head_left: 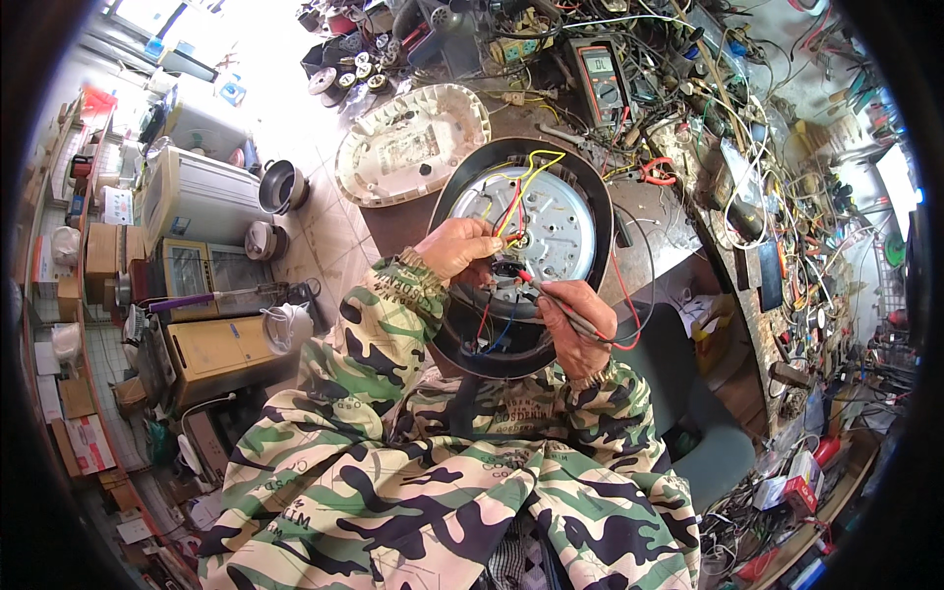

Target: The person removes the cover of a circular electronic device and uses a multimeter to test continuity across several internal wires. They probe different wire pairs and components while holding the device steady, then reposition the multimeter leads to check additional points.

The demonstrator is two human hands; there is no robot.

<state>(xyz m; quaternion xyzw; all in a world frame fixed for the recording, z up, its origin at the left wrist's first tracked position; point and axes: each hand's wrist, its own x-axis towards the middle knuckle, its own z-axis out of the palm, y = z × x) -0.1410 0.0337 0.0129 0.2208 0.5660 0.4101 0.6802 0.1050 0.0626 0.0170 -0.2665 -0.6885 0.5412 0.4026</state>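
An opened round appliance (pixel 580 231), like an upturned electric cooker, lies in front of me with its metal inside and wiring showing. Over its left part, my left hand (pixel 459 248) pinches a thin wire near the middle of the metal plate. My right hand (pixel 580 324) is closed round the multimeter probes (pixel 554 303), one red and one black; a red tip points at the dark parts inside. How firmly the tip touches cannot be made out. Yellow wires (pixel 532 177) arch over the plate. The multimeter (pixel 601 81) with its lit screen stands beyond, to the right.
A dirty white oval base cover (pixel 413 143) lies at the far left of the appliance. Red-handled pliers (pixel 657 171) and tangled cables crowd the bench on the right. A dark seat (pixel 703 433) is at my right. Pots (pixel 282 187) and boxy appliances (pixel 202 202) stand on the left.
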